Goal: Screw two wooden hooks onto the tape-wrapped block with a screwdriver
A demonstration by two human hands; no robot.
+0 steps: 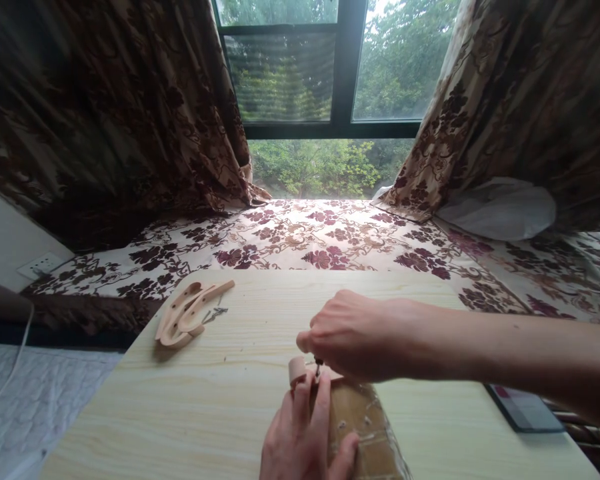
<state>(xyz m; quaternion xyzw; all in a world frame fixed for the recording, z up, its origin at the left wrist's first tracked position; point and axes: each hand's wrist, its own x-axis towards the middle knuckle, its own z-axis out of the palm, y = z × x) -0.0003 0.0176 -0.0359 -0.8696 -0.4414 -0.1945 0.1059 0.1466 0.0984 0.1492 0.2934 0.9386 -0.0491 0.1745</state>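
Observation:
My right hand (347, 333) is closed in a fist around a screwdriver-like tool (319, 367). Its handle is hidden, and a thin dark shaft points down from the fist. The tip meets a pale curved wooden hook (297, 371), partly covered by my fingers. With fingers stretched forward, my left hand (300, 427) presses the hook onto a brown block (365, 433) wrapped in clear film or tape. The thumb rests on the block. Farther left lie several similar curved wooden hooks (180, 323) with dark holes, beside a small pile of screws (216, 313).
The pale wood-grain table (190, 407) stands before a ledge (305, 233) covered in floral cloth, under a window. A phone (526, 408) lies at the table's right edge, under my right forearm. A white bag (503, 208) sits on the ledge by the curtain.

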